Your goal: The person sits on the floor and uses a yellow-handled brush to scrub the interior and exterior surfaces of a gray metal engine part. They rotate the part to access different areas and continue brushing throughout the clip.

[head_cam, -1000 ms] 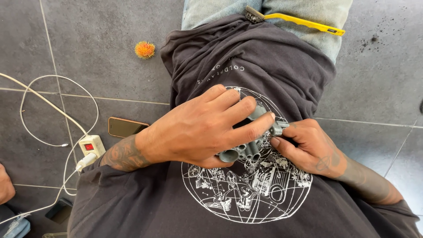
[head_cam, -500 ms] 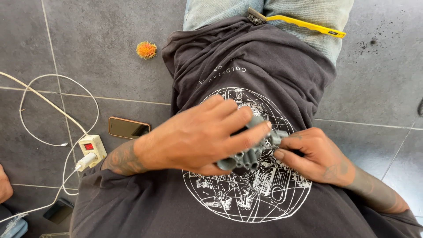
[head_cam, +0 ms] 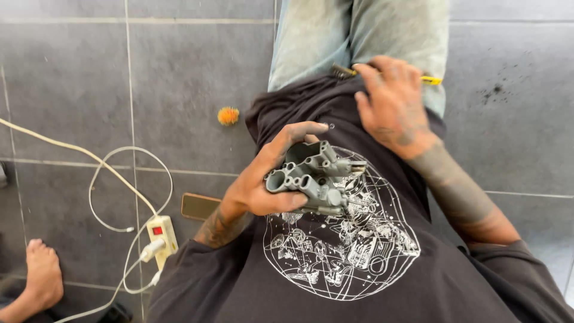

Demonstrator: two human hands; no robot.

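- Grey metal part (head_cam: 317, 179) with round tube openings sits clasped in my left hand (head_cam: 269, 179), held over the dark printed shirt (head_cam: 359, 263).
- Right hand (head_cam: 391, 101), fingers loosely spread, reaches far to the yellow-handled brush (head_cam: 359, 73) on the jeans (head_cam: 359, 36).
- Left: white power strip (head_cam: 161, 236) on the tiles.

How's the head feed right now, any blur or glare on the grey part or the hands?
Head view: even daylight, no glare; the grey metal part in the left hand is sharp, its tubes readable. The right hand, over the yellow-handled brush, is slightly motion-soft. Soft shadows on the tile floor; edges bow a little.
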